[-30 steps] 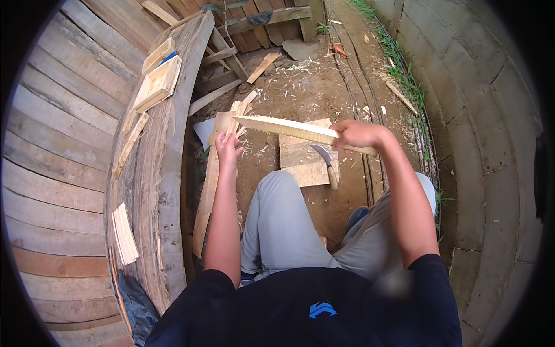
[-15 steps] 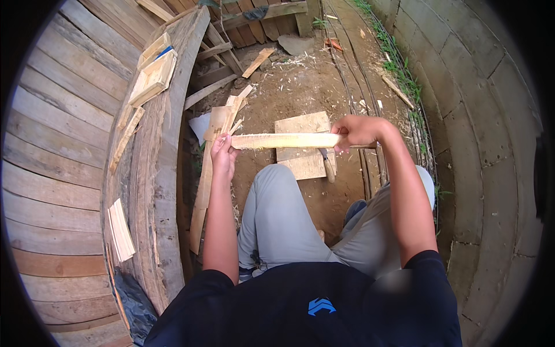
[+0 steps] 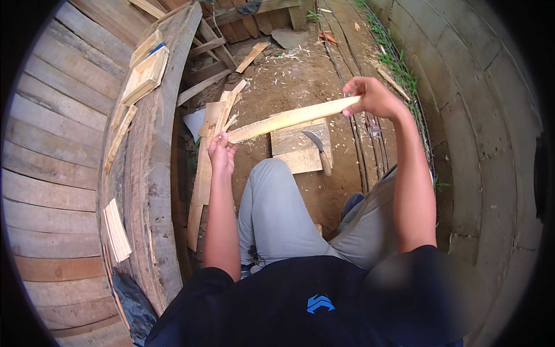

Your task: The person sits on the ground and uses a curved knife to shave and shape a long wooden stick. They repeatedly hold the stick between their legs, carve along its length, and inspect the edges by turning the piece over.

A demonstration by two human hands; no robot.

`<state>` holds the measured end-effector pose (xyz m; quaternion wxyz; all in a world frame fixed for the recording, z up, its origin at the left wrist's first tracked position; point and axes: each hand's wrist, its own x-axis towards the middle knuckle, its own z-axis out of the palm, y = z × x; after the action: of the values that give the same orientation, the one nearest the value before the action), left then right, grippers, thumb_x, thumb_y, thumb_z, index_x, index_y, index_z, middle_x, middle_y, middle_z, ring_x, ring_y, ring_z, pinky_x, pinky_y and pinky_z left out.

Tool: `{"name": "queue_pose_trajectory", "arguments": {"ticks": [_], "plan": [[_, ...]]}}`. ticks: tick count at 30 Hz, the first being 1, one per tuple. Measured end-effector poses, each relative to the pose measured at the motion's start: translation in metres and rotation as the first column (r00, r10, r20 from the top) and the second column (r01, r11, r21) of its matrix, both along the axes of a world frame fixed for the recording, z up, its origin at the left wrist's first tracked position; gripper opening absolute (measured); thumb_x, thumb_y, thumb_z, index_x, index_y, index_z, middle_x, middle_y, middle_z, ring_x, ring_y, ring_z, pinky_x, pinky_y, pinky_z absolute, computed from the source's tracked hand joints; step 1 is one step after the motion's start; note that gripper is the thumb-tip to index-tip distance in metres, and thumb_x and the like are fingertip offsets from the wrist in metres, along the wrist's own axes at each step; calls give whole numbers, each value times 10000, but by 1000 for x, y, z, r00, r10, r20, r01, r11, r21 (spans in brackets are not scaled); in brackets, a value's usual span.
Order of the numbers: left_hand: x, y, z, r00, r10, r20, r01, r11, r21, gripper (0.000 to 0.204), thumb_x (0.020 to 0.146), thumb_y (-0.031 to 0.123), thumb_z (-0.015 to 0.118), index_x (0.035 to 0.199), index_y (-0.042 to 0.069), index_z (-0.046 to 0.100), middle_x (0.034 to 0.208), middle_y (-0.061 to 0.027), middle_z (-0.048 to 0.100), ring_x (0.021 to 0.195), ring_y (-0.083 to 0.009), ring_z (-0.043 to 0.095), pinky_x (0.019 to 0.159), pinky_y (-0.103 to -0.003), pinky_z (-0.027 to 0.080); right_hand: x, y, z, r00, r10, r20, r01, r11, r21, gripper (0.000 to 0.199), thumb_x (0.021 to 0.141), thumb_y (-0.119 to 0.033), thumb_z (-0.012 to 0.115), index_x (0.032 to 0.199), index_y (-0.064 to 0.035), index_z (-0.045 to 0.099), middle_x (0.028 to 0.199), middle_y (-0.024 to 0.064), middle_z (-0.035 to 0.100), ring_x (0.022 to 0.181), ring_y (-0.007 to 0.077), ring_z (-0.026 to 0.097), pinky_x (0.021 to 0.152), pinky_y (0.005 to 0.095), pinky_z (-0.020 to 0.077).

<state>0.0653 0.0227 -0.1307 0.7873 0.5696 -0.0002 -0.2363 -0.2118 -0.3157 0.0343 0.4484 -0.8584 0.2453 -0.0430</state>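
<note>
A long, pale wooden strip (image 3: 289,120) spans the space between my hands, its right end higher than its left. My left hand (image 3: 222,153) pinches the left end between thumb and fingers. At the other end my right hand (image 3: 374,98) grips the strip with thumb below and fingers bent over. Below the strip, a wooden board (image 3: 289,151) lies on the dirt. A curved knife (image 3: 322,151) with a wooden handle rests on that board, its blade now in plain sight.
To my left runs a rough plank bench (image 3: 150,173) bearing a wooden box frame (image 3: 147,75), a bundle of thin slats (image 3: 117,231) and a black plastic bag (image 3: 133,306). Loose boards (image 3: 202,179) lean beside it. A concrete block wall (image 3: 480,115) rises on the right, with long rods (image 3: 352,115) along the ground.
My right hand has moved up and away, tilting the strip from nearly level to a slant. The knife blade, mostly covered before, now shows. My left hand stays on its end.
</note>
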Motion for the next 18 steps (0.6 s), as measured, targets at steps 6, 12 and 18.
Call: {"name": "queue_pose_trajectory", "arguments": {"ticks": [6, 12, 18], "plan": [[-25, -20, 0, 994, -110, -21, 110, 994, -4, 191, 976, 207, 622, 1092, 88, 526, 1009, -81, 653, 863, -172, 657, 757, -328, 574, -13, -16, 20, 904, -324, 278, 245, 927, 284, 680, 654, -159, 907, 1237, -24, 583, 894, 86, 669, 836, 136, 609, 719, 267, 459], [-61, -42, -11, 923, -385, -2, 381, 912, 151, 197, 949, 229, 669, 1055, 121, 544, 927, -21, 659, 850, -131, 660, 734, -281, 551, -5, -31, 7, 577, -592, 562, 309, 796, 521, 737, 757, -197, 855, 1345, 10, 462, 1139, 142, 660, 1056, 177, 642, 894, 329, 525], [-94, -61, -29, 776, -627, 65, 570, 742, 354, 286, 958, 214, 652, 1203, 92, 572, 962, -20, 685, 884, -116, 652, 774, -260, 508, 2, -27, 3, 465, -612, 640, 191, 775, 602, 570, 845, -161, 780, 1315, -34, 483, 1122, 57, 667, 1032, 151, 649, 835, 334, 564]]}}
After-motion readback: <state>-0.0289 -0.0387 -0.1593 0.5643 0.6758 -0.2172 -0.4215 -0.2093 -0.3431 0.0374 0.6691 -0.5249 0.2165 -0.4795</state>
